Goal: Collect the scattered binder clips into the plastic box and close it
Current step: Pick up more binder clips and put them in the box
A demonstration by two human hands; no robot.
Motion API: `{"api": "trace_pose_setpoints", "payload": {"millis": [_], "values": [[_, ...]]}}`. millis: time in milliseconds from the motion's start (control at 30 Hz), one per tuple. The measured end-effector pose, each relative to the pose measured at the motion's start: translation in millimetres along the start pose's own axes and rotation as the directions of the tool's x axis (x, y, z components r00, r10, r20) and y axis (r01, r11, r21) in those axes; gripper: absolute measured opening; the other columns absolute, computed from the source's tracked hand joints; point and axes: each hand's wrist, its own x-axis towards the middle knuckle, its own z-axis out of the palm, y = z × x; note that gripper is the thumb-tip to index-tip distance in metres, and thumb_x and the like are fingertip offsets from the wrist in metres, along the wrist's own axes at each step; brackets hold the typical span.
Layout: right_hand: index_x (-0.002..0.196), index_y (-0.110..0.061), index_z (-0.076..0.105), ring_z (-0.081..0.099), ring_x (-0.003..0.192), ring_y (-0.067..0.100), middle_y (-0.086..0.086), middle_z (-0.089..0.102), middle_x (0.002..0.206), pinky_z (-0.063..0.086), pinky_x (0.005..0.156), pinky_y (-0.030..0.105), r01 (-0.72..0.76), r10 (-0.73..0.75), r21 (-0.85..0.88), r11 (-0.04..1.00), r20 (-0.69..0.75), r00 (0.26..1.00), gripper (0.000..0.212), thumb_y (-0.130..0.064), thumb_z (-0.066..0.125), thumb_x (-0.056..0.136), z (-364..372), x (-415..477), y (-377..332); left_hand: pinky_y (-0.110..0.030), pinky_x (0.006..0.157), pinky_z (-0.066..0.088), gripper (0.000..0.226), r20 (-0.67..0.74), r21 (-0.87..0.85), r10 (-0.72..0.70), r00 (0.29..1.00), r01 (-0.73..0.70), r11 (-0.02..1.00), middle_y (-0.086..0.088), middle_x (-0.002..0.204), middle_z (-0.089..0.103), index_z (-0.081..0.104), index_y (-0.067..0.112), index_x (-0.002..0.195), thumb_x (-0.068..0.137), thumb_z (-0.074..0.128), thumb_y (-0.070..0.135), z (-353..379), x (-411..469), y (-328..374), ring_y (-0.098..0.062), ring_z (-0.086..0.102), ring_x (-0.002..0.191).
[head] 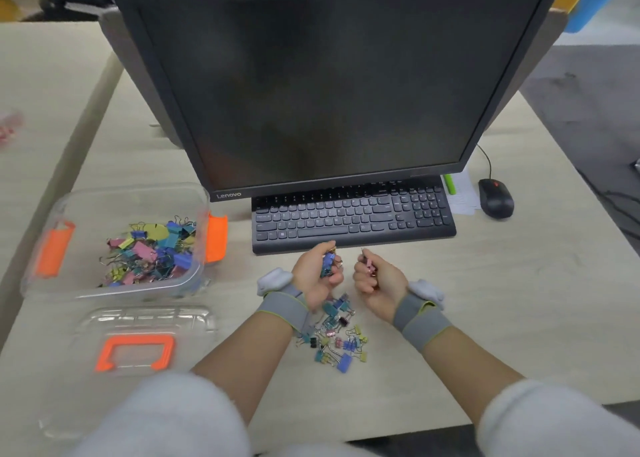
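Note:
A clear plastic box (48, 283) with orange latches stands open at the left, holding several coloured binder clips (152, 248). Its clear lid (138, 321) with an orange handle lies on the desk in front of it. My left hand (317, 276) grips a bunch of blue clips just in front of the keyboard. My right hand (375, 280) pinches a pink clip beside it. Below and between my hands, a small pile of scattered clips (334, 338) lies on the desk.
A black keyboard (353, 217) and a dark monitor (329, 85) stand right behind my hands. A black mouse (496, 198), a green pen and papers lie at the right. The desk's front edge runs close below the loose clips.

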Motion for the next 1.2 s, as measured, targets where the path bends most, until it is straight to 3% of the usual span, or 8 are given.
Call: {"api": "trace_pose_setpoints", "payload": {"millis": [400,533,633,767,933,1033,1100,1200], "values": [[0.067,-0.003,0.05,0.048,0.026,0.013,0.011,0.055,0.044,0.039,0.028,0.015,0.133,-0.16,-0.308,0.942,-0.061,0.985,0.031,-0.009,0.04,0.095,159,5,44,-0.013,0.031,0.038,0.025,-0.085,0.182,0.286,0.954,-0.268,0.946,-0.005,0.059,0.056,0.054,0.009,0.073,0.095,0.044,0.017,-46,-58,103,-0.01,0.049,0.038],[0.062,-0.005,0.049,0.046,0.025,0.01,0.012,0.053,0.049,0.043,0.032,0.017,0.164,-0.185,-0.457,0.874,-0.001,0.983,0.032,-0.003,0.042,0.093,211,13,68,-0.021,0.052,0.05,0.012,-0.119,0.31,0.371,0.921,-0.321,0.895,-0.005,0.074,0.053,0.056,0.01,0.083,0.092,0.047,0.011,-80,-78,145,-0.009,0.057,0.051],[0.064,-0.006,0.047,0.045,0.023,0.006,0.01,0.052,0.045,0.043,0.035,0.019,0.157,-0.143,-0.533,0.832,0.068,0.987,0.032,-0.001,0.037,0.094,241,21,90,-0.023,0.048,0.043,0.017,-0.12,0.277,0.396,0.911,-0.352,0.894,-0.012,0.071,0.048,0.054,0.003,0.078,0.091,0.043,0.002,-111,-87,172,-0.014,0.049,0.047],[0.074,-0.008,0.047,0.05,0.029,0.005,0.008,0.05,0.063,0.045,0.036,0.019,0.104,-0.049,-0.596,0.797,0.107,0.993,0.031,-0.014,0.032,0.1,273,31,124,-0.033,0.067,0.049,0.012,-0.213,0.434,0.424,0.88,-0.304,0.848,-0.009,0.081,0.055,0.056,0.006,0.092,0.093,0.048,0.015,-158,-90,198,-0.021,0.054,0.067],[0.1,-0.002,0.048,0.057,0.067,0.022,0.012,0.053,0.078,0.054,0.071,0.037,0.011,0.076,-0.648,0.762,0.107,0.991,0.027,-0.026,0.035,0.101,297,48,168,-0.035,0.064,0.05,0.031,-0.335,0.547,0.462,0.821,-0.229,0.805,-0.015,0.079,0.058,0.057,0.002,0.093,0.097,0.041,0.029,-205,-94,218,-0.029,0.057,0.068],[0.109,0.0,0.05,0.055,0.068,0.018,0.006,0.054,0.078,0.05,0.082,0.038,-0.046,0.162,-0.663,0.747,0.114,0.98,0.043,-0.038,0.032,0.1,306,52,185,-0.043,0.086,0.05,0.046,-0.388,0.584,0.459,0.799,-0.172,0.793,-0.017,0.1,0.057,0.058,0.002,0.099,0.098,0.035,0.041,-227,-95,224,-0.03,0.056,0.091],[0.127,0.005,0.046,0.061,0.1,0.029,0.007,0.06,0.109,0.043,0.101,0.04,-0.078,0.228,-0.7,0.71,0.124,0.966,0.064,-0.049,0.029,0.098,308,56,190,-0.043,0.098,0.047,0.055,-0.424,0.618,0.49,0.761,-0.152,0.771,-0.016,0.113,0.059,0.059,0.002,0.111,0.096,0.032,0.048,-235,-96,226,-0.031,0.056,0.106],[0.138,0.003,0.037,0.023,0.141,0.035,0.014,0.035,0.149,0.021,0.116,0.05,-0.112,0.326,-0.747,0.655,0.145,0.934,0.08,-0.062,0.021,0.093,309,59,190,-0.041,0.11,0.034,0.064,-0.427,0.658,0.53,0.733,-0.15,0.738,-0.011,0.135,0.054,0.043,0.006,0.136,0.095,0.03,0.053,-239,-97,227,-0.028,0.049,0.126]]}}
